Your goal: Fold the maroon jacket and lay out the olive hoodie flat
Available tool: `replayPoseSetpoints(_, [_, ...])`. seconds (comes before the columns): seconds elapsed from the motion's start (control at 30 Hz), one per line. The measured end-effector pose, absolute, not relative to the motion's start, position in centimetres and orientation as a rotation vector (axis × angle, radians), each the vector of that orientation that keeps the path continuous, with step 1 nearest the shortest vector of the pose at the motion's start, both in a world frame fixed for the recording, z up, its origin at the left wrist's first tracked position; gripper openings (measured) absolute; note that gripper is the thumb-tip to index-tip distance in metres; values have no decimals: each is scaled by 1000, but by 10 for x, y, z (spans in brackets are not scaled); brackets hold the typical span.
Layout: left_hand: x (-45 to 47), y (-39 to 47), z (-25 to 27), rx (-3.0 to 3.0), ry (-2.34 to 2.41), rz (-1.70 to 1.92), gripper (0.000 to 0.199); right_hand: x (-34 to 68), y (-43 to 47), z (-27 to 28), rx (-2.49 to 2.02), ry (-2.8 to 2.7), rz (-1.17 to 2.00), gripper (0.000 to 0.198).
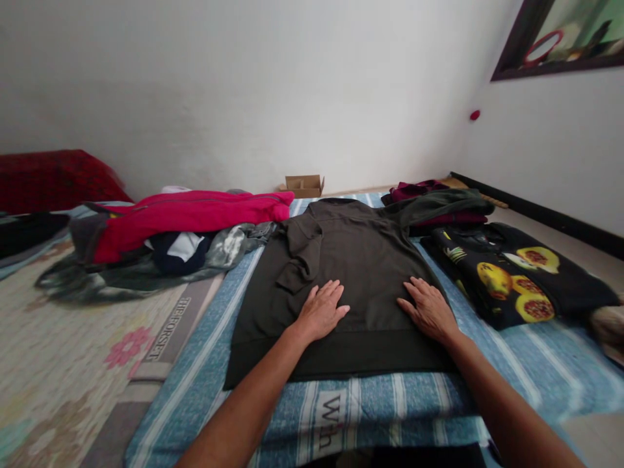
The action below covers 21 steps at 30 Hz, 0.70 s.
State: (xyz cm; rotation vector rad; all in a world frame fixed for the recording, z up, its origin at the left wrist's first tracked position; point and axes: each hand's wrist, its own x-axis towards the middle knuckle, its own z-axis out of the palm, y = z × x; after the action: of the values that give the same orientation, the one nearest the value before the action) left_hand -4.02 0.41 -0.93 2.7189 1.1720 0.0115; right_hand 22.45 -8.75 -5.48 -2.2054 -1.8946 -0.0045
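A dark olive-grey sweatshirt [365, 273] lies spread out in front of me, its hem band toward me and its neck at the far end. One sleeve is folded in over the body on the left; on the right, the other reaches out over a pile of clothes. My left hand [322, 309] rests flat on the sweatshirt left of its middle, just above the hem band, fingers stretched out. On the right side of the cloth lies my right hand [429, 308], also flat with fingers apart. Neither hand grips anything.
A blue striped sheet [195, 364] lies under the sweatshirt. To the left is a heap with a pink-red garment [195, 218]. On the right are a folded black garment with fruit prints [517, 273] and maroon clothes [451, 219]. A cardboard box [307, 187] stands by the wall.
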Motion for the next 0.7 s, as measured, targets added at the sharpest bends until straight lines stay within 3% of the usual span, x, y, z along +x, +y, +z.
replayPoseSetpoints(0.17, [-45,-5,-9,2681,1125,131,46,229,-95,-54,-2064,-1764,14,47])
replayPoseSetpoints(0.4, [-92,-10,-3,2332,1257,868,41,260,-152,-35,-2035,-1019,-69,41])
replayPoseSetpoints(0.7, [-138,-49,-24,2364,1291,983,30,234,-184,-40,-1849,-1106,-240,33])
